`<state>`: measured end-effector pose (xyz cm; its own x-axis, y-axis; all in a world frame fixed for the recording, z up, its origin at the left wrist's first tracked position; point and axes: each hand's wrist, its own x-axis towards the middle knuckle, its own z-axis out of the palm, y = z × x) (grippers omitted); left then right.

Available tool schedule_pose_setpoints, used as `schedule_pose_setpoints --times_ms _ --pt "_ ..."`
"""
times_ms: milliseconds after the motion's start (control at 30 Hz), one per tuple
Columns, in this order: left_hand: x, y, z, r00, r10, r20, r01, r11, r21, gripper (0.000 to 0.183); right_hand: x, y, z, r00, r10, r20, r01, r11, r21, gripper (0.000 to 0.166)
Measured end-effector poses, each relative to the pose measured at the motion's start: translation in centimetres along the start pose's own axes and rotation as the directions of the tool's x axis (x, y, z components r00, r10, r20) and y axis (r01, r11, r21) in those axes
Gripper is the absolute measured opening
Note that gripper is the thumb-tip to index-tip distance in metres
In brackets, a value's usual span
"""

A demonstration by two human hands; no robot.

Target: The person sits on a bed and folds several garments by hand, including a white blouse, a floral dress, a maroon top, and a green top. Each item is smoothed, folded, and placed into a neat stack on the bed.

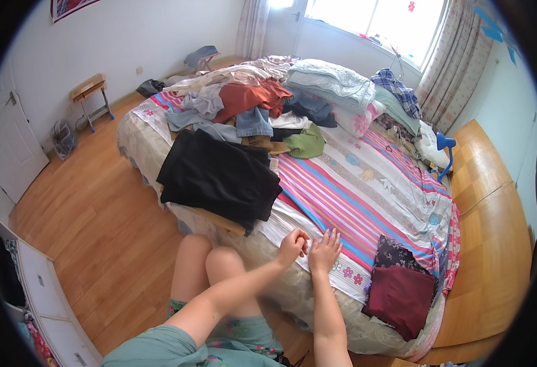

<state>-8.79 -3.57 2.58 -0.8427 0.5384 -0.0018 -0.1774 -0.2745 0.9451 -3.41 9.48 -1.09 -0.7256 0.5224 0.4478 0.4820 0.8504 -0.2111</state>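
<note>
My left hand (293, 247) hovers at the near edge of the bed with its fingers loosely curled; nothing shows in it. Beside it, my right hand (324, 253) rests palm down, fingers spread a little, on the striped bedsheet (355, 206). To the left of both hands lies a stack of folded black garments (218, 179), its lower corner near my left hand. A folded maroon garment (401, 296) lies to the right on top of a dark floral cloth (394, 252).
Behind the black stack spreads a heap of clothes with a rust-red garment (250, 98) and a green knit (306, 141). A folded pale quilt (330, 82) sits farther back. A blue desk lamp (446, 151) stands by the wooden headboard (488, 229). A small wooden desk (88, 89) stands against the wall.
</note>
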Motion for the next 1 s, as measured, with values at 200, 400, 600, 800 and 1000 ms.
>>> schedule_pose_setpoints --times_ms 200,400,600,800,1000 --pt "2.1 -1.5 0.0 0.914 -0.337 -0.226 0.163 0.816 -0.555 0.018 1.4 -1.6 -0.2 0.992 -0.129 -0.016 0.13 0.984 0.125 0.052" --pt "3.2 -1.8 -0.2 0.842 -0.49 -0.228 0.099 0.555 -0.826 0.02 11.5 -5.4 5.1 0.89 -0.456 -0.011 0.438 0.848 0.298 0.053" --pt "3.5 -0.8 0.0 0.822 -0.54 -0.183 0.151 0.516 -0.843 0.02 21.7 -11.9 13.6 0.944 -0.328 -0.039 0.33 0.932 0.147 0.055" --pt "4.3 0.3 -0.3 0.894 -0.427 -0.138 0.1 0.49 -0.866 0.02 25.6 -14.0 16.4 0.966 -0.249 -0.063 0.255 0.96 0.114 0.031" --pt "5.5 1.2 -1.6 0.887 -0.411 -0.211 0.021 0.493 -0.87 0.019 23.6 -10.3 14.0 0.998 0.024 0.065 -0.068 0.553 0.83 0.028"
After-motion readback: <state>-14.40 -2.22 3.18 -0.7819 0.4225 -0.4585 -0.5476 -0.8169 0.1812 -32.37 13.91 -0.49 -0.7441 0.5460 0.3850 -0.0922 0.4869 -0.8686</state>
